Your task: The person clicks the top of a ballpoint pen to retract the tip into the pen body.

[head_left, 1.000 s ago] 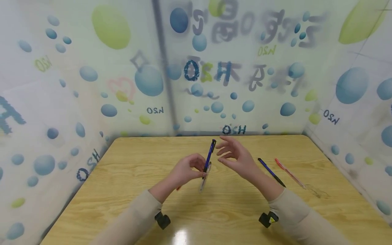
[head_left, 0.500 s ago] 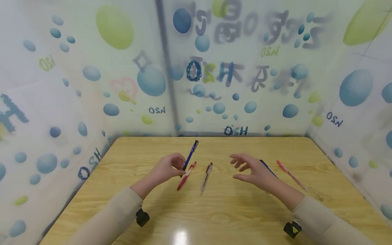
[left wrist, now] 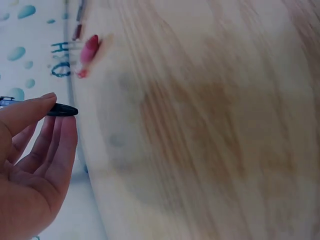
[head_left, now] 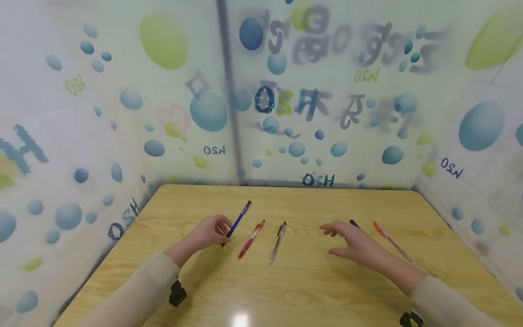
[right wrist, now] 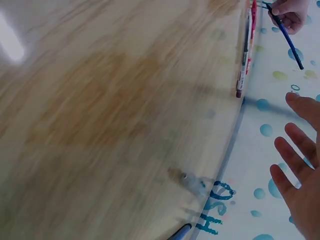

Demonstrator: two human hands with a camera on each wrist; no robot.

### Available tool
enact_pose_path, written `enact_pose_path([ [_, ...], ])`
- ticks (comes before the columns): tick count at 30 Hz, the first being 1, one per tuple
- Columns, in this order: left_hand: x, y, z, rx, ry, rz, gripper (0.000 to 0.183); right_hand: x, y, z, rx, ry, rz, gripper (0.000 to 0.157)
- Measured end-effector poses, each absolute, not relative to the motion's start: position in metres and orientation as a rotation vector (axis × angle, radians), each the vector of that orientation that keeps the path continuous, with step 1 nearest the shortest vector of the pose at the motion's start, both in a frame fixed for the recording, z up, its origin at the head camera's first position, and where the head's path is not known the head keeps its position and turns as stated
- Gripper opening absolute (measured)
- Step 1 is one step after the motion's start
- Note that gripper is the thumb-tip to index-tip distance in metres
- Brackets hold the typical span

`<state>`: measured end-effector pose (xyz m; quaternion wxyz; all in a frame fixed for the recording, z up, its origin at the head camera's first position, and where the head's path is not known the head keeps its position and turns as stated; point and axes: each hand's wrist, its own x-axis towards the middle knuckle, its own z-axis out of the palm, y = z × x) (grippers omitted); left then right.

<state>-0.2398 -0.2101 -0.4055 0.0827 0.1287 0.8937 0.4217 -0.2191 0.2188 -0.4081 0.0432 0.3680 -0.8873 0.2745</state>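
My left hand (head_left: pixel 206 234) pinches a blue pen (head_left: pixel 240 219) near its black end, between thumb and fingers. The pen slants up and away, just left of a red pen (head_left: pixel 251 239) lying on the table. A clear pen with a dark top (head_left: pixel 278 244) lies right of the red one. In the left wrist view the held pen's black end (left wrist: pixel 65 110) sticks out past the thumb. My right hand (head_left: pixel 355 241) hovers with spread fingers, holding nothing. It mostly covers another blue pen (head_left: pixel 354 223), whose dark end shows behind it.
Farther right on the wooden table (head_left: pixel 310 290) lies a clear pen with a pinkish-red cap (head_left: pixel 392 240). A patterned wall sheet (head_left: pixel 286 150) rises behind the table's back edge and along both sides.
My left hand has carried the blue pen leftward, past the clear and red pens, and the pen leans lower. My right hand has drawn away to the right, over the other blue pen.
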Motion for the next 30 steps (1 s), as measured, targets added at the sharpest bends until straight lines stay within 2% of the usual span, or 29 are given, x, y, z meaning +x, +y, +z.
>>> enact_pose_path([
  [12, -0.243, -0.223, -0.429, 0.161, 2.717, 1.098, 0.025, -0.213, 0.249, -0.417, 1.122, -2.747, 0.77, 0.059],
  [30, -0.238, -0.222, -0.423, 0.275, 2.806, 0.849, 0.025, -0.205, 0.28, -0.419, 1.038, -2.772, 0.617, 0.057],
])
